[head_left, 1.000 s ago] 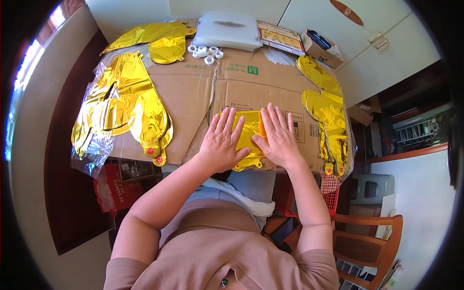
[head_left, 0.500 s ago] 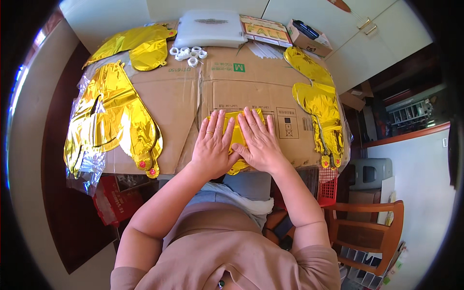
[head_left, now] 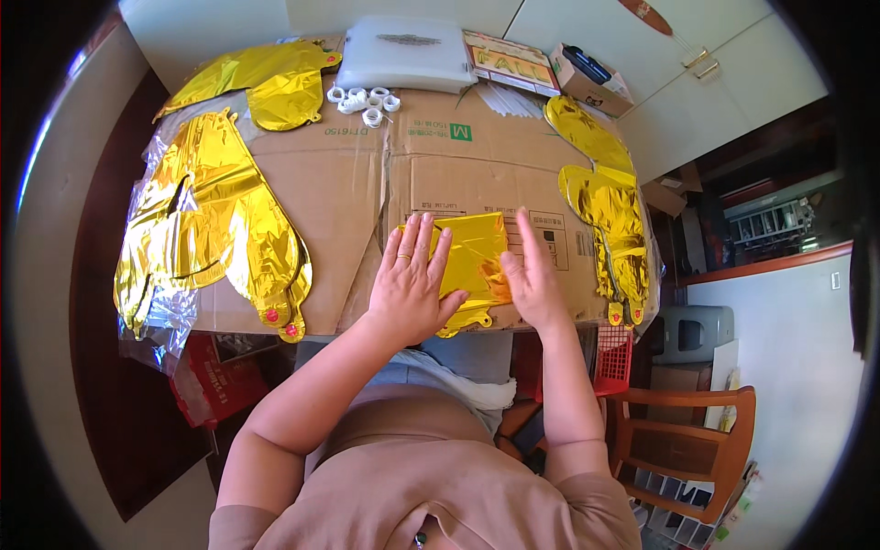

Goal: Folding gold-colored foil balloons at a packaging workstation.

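A gold foil balloon (head_left: 472,252), flat and folded into a rough rectangle, lies on the cardboard near the table's front edge. My left hand (head_left: 409,280) rests flat over its left side, fingers stretched out and a ring on one of them. At its right edge, my right hand (head_left: 534,275) is turned on its side, fingers straight and thumb toward the foil. Neither hand grips anything. A small tab of the balloon sticks out at its near edge.
Flat gold foil balloons lie at the left (head_left: 215,202), the far left (head_left: 275,82) and the right (head_left: 614,211). White ribbon rolls (head_left: 371,105), a translucent plastic case (head_left: 403,55) and a small box (head_left: 591,78) stand at the back. A wooden chair (head_left: 687,449) stands right of the table.
My right hand has lifted off the foil, moved right and turned onto its side, uncovering the balloon's middle and right part. My left hand stays on the left side.
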`<action>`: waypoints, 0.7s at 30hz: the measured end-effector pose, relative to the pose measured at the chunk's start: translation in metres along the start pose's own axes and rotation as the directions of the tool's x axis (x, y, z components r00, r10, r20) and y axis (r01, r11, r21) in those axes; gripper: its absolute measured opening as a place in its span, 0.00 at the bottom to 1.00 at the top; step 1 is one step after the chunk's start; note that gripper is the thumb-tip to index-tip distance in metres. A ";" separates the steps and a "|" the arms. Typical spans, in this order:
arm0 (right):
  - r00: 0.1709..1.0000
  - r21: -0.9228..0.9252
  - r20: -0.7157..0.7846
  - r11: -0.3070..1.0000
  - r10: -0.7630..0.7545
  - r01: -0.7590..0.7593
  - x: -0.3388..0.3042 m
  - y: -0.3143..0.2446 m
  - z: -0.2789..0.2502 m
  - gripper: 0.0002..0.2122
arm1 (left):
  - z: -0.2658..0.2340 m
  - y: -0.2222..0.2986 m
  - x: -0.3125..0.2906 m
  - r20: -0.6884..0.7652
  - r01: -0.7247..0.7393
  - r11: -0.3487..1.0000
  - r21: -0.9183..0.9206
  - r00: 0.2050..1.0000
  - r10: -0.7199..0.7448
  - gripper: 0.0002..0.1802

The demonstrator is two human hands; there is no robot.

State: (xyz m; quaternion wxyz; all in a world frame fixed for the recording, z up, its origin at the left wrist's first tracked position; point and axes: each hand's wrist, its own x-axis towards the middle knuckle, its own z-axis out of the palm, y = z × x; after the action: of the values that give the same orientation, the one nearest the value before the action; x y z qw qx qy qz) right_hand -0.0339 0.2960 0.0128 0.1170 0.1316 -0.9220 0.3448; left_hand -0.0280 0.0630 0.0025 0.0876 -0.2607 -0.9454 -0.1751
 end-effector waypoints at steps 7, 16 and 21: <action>0.987 -0.183 -0.156 0.981 0.037 -0.066 -0.001 -0.009 -0.003 0.13 | -0.002 -0.001 -0.001 -0.005 -0.005 1.000 -0.019 1.000 0.004 0.49; 0.979 -0.266 -0.009 0.944 -0.206 0.196 0.006 0.017 -0.013 0.16 | -0.002 -0.001 -0.001 -0.002 -0.009 1.000 -0.009 1.000 0.009 0.49; 0.964 -0.175 0.078 0.949 -0.254 0.264 0.017 0.034 -0.023 0.18 | -0.002 -0.001 -0.002 -0.014 -0.014 1.000 -0.008 1.000 0.014 0.49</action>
State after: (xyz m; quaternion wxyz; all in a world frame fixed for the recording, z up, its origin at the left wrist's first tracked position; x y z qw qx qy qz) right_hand -0.0580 0.3330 0.0144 0.1475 0.2493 -0.9275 0.2363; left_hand -0.0266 0.0603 0.0033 0.0941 -0.2663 -0.9422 -0.1803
